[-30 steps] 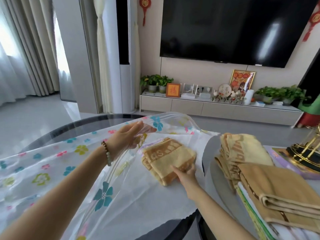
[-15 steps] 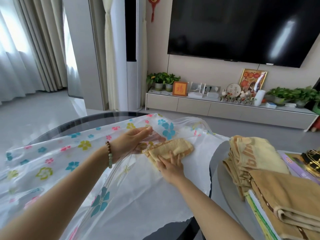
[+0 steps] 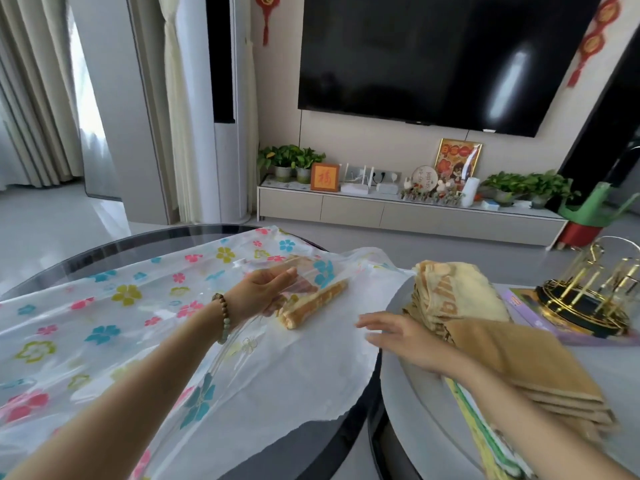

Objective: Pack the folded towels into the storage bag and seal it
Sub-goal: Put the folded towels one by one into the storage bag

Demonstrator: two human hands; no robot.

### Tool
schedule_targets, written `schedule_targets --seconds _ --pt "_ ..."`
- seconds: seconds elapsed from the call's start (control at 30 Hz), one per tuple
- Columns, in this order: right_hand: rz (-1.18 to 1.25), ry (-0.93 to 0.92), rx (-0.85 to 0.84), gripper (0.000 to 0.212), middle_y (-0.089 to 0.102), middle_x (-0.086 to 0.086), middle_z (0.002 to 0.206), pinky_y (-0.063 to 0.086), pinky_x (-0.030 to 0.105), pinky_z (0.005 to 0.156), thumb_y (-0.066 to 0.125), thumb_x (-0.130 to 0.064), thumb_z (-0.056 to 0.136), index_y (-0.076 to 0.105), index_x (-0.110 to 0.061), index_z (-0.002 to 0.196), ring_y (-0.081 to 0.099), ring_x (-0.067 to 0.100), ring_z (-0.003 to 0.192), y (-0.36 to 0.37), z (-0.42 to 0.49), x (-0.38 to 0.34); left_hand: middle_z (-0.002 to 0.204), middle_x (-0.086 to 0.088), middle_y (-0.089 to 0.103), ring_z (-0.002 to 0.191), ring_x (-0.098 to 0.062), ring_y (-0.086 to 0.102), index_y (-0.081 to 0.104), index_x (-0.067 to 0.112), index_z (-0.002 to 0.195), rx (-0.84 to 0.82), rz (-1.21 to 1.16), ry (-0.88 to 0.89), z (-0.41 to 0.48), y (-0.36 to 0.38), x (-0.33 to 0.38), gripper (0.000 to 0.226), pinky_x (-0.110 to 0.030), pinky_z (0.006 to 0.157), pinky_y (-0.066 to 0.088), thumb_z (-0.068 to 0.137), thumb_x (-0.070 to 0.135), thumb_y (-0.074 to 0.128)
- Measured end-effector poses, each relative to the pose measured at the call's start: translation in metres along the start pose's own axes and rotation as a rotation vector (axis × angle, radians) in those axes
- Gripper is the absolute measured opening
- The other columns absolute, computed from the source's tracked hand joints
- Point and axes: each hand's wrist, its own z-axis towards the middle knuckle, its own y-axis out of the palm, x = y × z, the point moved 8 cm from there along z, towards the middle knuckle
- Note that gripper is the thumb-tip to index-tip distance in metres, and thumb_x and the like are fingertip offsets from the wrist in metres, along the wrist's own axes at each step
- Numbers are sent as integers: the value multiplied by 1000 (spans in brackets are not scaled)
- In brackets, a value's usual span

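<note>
A clear storage bag [image 3: 114,306] printed with coloured flowers lies spread over the dark round table [image 3: 104,247]. One folded yellow towel [image 3: 311,303] sits inside the bag's mouth, partly under the plastic. My left hand [image 3: 263,289] holds the bag's upper flap at the opening, fingers nearly straight. My right hand [image 3: 398,337] hovers empty with spread fingers just left of a stack of folded yellow towels [image 3: 450,292]. A tan folded towel [image 3: 519,368] lies nearer, on the grey surface.
A gold wire stand [image 3: 592,292] sits at the right on a purple book [image 3: 540,327]. Green and yellow papers [image 3: 485,438] lie under the tan towel. A TV console [image 3: 415,213] with plants stands against the far wall.
My right hand pushed the yellow towel into the bag, let go and drew back right toward the towel stack. My left hand still holds the flap over the towel.
</note>
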Motion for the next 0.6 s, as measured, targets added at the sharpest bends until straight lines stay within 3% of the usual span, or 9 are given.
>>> schedule_targets --seconds 0.1,0.17,0.27,0.37,0.43,0.47,0.6 --pt "71 42 211 22 66 -7 116 46 32 102 63 -12 87 65 -27 104 60 4 111 -67 -47 14 110 -1 68 37 -2 34 66 16 93 31 28 9 4 15 -2 36 -12 40 34 99 27 32" --pt "20 116 365 26 63 -3 119 44 34 102 67 -15 84 63 -21 109 57 13 117 -111 -77 38 111 -1 68 36 -2 36 66 12 98 50 47 1 6 25 -6 36 -11 39 34 99 27 33" --pt "-181 374 538 54 49 2 134 37 30 96 72 -32 79 51 -19 127 42 20 129 -158 -122 83 111 -2 67 36 -2 37 64 10 102 79 61 -7 9 40 -12 35 -11 39 34 99 28 33" --pt "-93 584 537 85 37 10 148 35 36 104 75 -45 71 35 -15 141 36 25 135 -172 -155 122 104 1 67 36 -2 37 63 17 95 113 46 -6 9 51 -13 31 -11 38 34 99 27 34" --pt "60 657 496 98 49 9 139 38 36 103 77 -53 57 40 -13 138 48 24 125 -170 -165 140 99 6 67 39 -2 36 63 16 98 126 41 -30 9 55 -16 31 -11 39 35 99 28 35" --pt "136 664 486 96 57 8 131 42 34 99 77 -54 54 45 -11 134 54 23 117 -169 -167 147 98 7 67 42 -3 36 63 17 97 129 37 -44 10 55 -17 30 -11 40 35 98 28 35" --pt "305 651 559 59 69 11 105 48 29 75 75 -32 74 57 -2 123 65 22 92 -174 -168 154 99 9 70 46 -7 33 64 22 93 117 9 -73 11 57 -20 31 -12 41 35 98 32 36"
